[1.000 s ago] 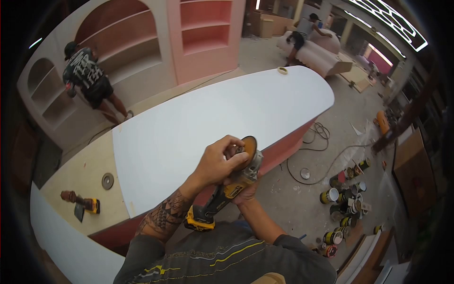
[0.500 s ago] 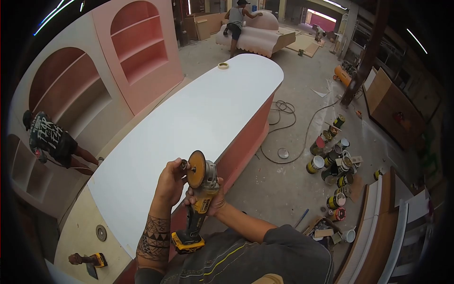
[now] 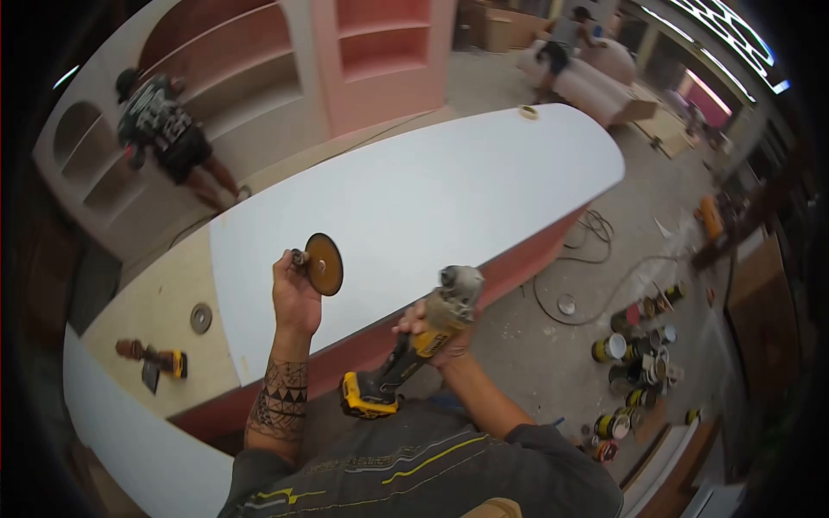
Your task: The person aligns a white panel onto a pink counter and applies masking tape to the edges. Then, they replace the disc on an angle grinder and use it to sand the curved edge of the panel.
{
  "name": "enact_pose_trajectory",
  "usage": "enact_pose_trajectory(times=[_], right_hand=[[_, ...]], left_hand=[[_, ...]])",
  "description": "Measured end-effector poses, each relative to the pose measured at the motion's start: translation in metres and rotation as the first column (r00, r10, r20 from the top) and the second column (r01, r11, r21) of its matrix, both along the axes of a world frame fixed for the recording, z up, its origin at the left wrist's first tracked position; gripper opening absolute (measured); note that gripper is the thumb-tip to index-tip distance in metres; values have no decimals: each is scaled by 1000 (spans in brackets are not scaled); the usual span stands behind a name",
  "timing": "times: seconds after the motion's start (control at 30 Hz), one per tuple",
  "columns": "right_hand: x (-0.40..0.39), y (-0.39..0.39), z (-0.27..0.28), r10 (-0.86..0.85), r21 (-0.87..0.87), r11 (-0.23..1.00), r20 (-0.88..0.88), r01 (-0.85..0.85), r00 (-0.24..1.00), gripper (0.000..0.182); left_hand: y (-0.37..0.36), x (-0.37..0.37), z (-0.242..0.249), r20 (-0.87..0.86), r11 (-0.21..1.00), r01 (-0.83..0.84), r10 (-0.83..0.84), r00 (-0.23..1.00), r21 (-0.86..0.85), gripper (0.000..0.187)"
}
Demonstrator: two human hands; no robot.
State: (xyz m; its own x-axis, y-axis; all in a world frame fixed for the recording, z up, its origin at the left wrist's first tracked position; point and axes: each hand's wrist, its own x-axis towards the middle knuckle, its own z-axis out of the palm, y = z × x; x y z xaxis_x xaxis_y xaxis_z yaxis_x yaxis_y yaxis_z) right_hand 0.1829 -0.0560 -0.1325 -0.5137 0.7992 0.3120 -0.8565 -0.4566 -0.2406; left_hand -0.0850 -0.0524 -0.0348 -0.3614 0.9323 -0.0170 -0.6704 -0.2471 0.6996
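Observation:
My left hand [image 3: 296,300] is raised over the white countertop [image 3: 414,198], its fingers closed on a brown grinding disc [image 3: 326,266] and a small dark flange nut [image 3: 299,258]. The disc is apart from the tool and stands nearly upright. In my right hand [image 3: 451,350] is a yellow and black cordless angle grinder [image 3: 432,332], its bare spindle end pointing up and its battery low, near my shirt. On the bare wood section to the left lie a grey ring-shaped disc [image 3: 200,319] and a second yellow and black power tool [image 3: 155,357].
A tape roll [image 3: 528,112] rests at the countertop's far end. One person [image 3: 164,129] stands by the arched shelves on the left; another person [image 3: 563,47] works at the back. Several paint cans [image 3: 613,347] and a cable [image 3: 553,315] are on the floor to the right.
The disc has come off the grinder and moved left with my left hand. My right hand has carried the grinder right. The camera view has turned left.

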Motion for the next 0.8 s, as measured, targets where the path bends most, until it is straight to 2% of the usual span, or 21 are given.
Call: enact_pose_trajectory(times=[0.03,0.1,0.13,0.17,0.2,0.27,0.37,0.43,0.5,0.53,0.6,0.63,0.67,0.7,0.73,0.77,0.8], right_hand=[[6,2,-5,-10,-16,1000,-12,10,1000,109],[16,5,-9,35,20,999,-57,-34,998,96],[21,8,-6,105,27,994,-102,-103,989,86],[29,14,-17,90,23,996,-54,-89,994,72],[27,11,-9,87,27,996,-69,-85,994,59],[30,10,-13,114,-19,993,-95,-116,989,50],[33,8,-15,90,-21,996,-79,-92,993,47],[32,9,-16,59,0,998,-71,-59,996,46],[34,12,-20,56,-17,998,-41,-56,998,46],[33,12,-20,50,-17,999,-39,-51,998,46],[32,10,-18,39,-27,999,-51,-40,998,44],[32,10,-19,11,-26,1000,-47,-12,999,44],[33,11,-22,10,-47,999,-28,-12,1000,50],[40,11,-25,-13,-68,998,-5,13,1000,55],[39,7,-24,-37,-77,996,-10,36,999,72],[44,7,-32,-61,-108,992,-3,60,998,87],[39,-1,-24,-110,-91,990,13,111,994,89]], left_hand=[[-12,-32,-26,-42,988,-144,142,989,-58,30],[-49,-89,-70,-191,873,-411,370,909,-263,35],[-69,-119,-92,-394,761,-558,426,814,-332,39],[-92,-147,-109,-574,632,-674,410,709,-381,44],[-120,-169,-115,-577,573,-723,461,674,-386,44],[-149,-196,-120,-764,403,-812,324,557,-421,49],[-178,-219,-130,-827,286,-869,290,481,-404,54],[-190,-235,-142,-850,258,-875,242,468,-409,54],[-197,-253,-161,-948,203,-926,-80,307,-317,50],[-198,-260,-167,-948,208,-925,-81,308,-319,50],[-197,-272,-176,-948,60,-994,-303,-101,86,42],[-197,-283,-174,-994,150,-986,72,83,-72,37],[-193,-292,-166,-832,341,-912,419,363,-227,28],[-187,-301,-158,-482,481,-818,662,574,-315,20],[-183,-327,-170,-144,605,-740,737,660,-294,15],[-178,-348,-178,75,668,-701,735,674,-250,12],[-175,-379,-197,42,687,-683,712,701,-249,10]])
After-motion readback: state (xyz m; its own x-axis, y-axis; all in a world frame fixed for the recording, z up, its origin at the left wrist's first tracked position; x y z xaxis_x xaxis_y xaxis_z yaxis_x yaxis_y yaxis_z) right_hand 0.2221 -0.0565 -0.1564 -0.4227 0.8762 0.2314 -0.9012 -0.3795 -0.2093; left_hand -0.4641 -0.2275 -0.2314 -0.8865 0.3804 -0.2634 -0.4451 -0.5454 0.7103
